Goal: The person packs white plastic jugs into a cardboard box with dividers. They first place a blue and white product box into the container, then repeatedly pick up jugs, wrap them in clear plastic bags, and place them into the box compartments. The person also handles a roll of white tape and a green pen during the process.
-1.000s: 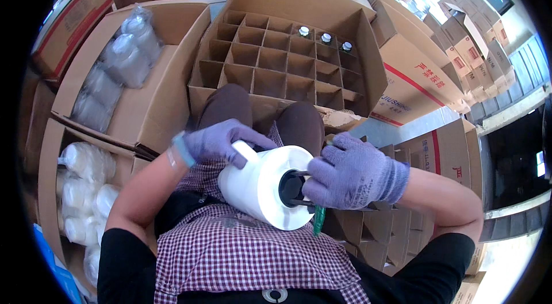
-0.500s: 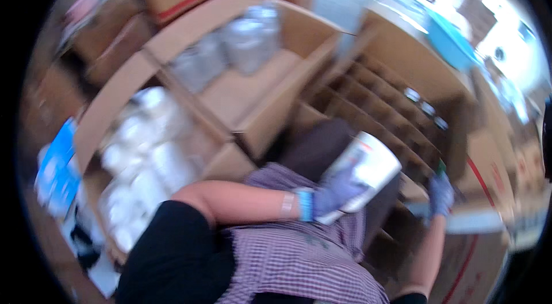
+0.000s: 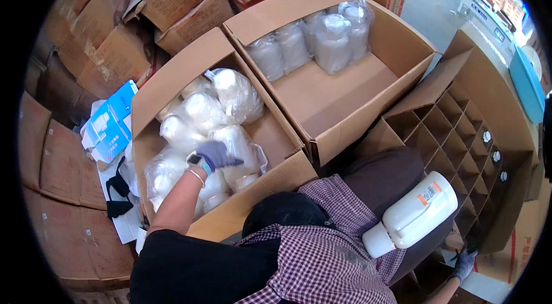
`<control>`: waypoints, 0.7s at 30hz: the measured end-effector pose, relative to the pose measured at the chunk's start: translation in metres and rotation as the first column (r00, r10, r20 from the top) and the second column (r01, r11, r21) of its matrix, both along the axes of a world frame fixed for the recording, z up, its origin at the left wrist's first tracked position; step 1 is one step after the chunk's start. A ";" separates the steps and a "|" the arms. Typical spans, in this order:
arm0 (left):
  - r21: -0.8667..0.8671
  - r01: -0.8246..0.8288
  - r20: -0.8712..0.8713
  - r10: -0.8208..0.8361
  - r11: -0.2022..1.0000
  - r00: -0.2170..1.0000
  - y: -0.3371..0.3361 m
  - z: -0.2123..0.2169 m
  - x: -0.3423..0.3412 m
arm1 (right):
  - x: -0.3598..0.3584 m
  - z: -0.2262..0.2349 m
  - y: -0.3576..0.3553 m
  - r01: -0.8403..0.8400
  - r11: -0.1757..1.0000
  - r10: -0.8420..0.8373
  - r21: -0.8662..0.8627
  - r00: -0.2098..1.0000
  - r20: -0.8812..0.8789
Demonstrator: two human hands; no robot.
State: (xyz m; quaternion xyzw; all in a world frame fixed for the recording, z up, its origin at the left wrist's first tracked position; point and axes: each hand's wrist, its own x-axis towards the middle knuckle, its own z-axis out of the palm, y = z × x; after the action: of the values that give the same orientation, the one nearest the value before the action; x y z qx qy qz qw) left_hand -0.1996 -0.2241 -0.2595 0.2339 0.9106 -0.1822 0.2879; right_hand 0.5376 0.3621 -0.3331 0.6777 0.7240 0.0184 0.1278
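Note:
My left hand [image 3: 216, 155], in a purple-grey glove, is over an open carton [image 3: 290, 174] of white jugs in clear plastic bags. Its fingers reach out across a bagged white jug [image 3: 230, 138], with nothing seen in them. Across my lap lies an unwrapped white jug [image 3: 422, 215] with a handle, an orange label and a white cap; neither hand touches it. Down at the lower right, my right hand [image 3: 463, 265], also gloved, is closed beside the divided carton. A small dark green thing shows at its fingers, too little of it to name.
A second open carton [image 3: 351, 94] holds several bagged jugs at its far side. At right stands a carton with a cardboard divider grid [image 3: 440, 125], with white-topped items in some cells. Stacked cartons [image 3: 115, 59] line the left and back. A blue basin [image 3: 526, 82] is at far right.
My left hand has let go of the unwrapped jug on my lap and moved left over the bagged jugs. The view has turned left. My right hand stays low at the right.

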 end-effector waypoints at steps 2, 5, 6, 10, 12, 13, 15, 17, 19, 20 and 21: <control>-0.023 0.045 0.125 -0.042 0.999 0.991 -0.010 -0.030 0.031 | -0.078 0.047 -0.036 0.126 0.988 -0.099 0.084 0.957 -0.273; 0.077 0.214 0.201 -0.226 0.974 0.953 -0.027 -0.096 0.037 | -0.068 0.030 -0.037 0.033 0.983 0.039 0.181 0.923 -0.383; 0.126 0.217 0.221 -0.240 0.968 0.945 -0.034 -0.113 0.034 | -0.082 0.038 -0.040 0.006 0.985 0.074 0.172 0.888 -0.455; 0.403 -0.069 0.481 -0.147 0.913 0.864 0.013 -0.031 0.018 | -0.086 0.049 -0.046 -0.132 0.966 0.251 0.223 0.681 -0.688; 0.525 -0.328 0.608 -0.076 0.786 0.791 0.042 0.056 0.016 | -0.091 0.065 -0.054 -0.092 0.982 0.186 0.163 0.567 -0.802; 0.595 -0.315 0.608 -0.158 0.739 0.778 0.055 0.098 0.020 | -0.098 0.079 -0.061 -0.078 0.988 0.156 0.135 0.505 -0.849; 0.871 -0.077 0.397 -0.602 0.486 0.693 0.074 0.164 0.022 | -0.123 0.119 -0.089 -0.091 0.992 0.122 0.091 0.445 -0.887; 0.885 -0.466 0.279 -0.823 0.020 0.495 0.089 0.182 0.019 | -0.165 0.149 -0.122 -0.121 0.988 0.131 0.094 0.345 -0.929; 0.579 -0.773 0.108 -0.915 -0.259 0.388 0.123 0.198 0.025 | -0.203 0.177 -0.162 -0.213 0.963 0.209 0.167 0.190 -0.959; 0.450 -0.842 0.003 -0.942 -0.297 0.334 0.149 0.214 0.037 | -0.226 0.188 -0.177 -0.313 0.926 0.248 0.213 0.079 -0.965; 0.355 -0.899 -0.090 -0.966 -0.257 0.241 0.186 0.232 0.049 | -0.241 0.198 -0.191 -0.432 0.857 0.352 0.281 0.094 -0.931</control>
State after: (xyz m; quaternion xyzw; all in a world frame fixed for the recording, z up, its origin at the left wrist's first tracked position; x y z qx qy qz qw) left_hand -0.1501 -0.0386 -0.0273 0.4935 0.0406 0.7863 0.3695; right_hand 0.2971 0.1711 -0.1353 0.3159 0.7943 -0.3951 -0.3365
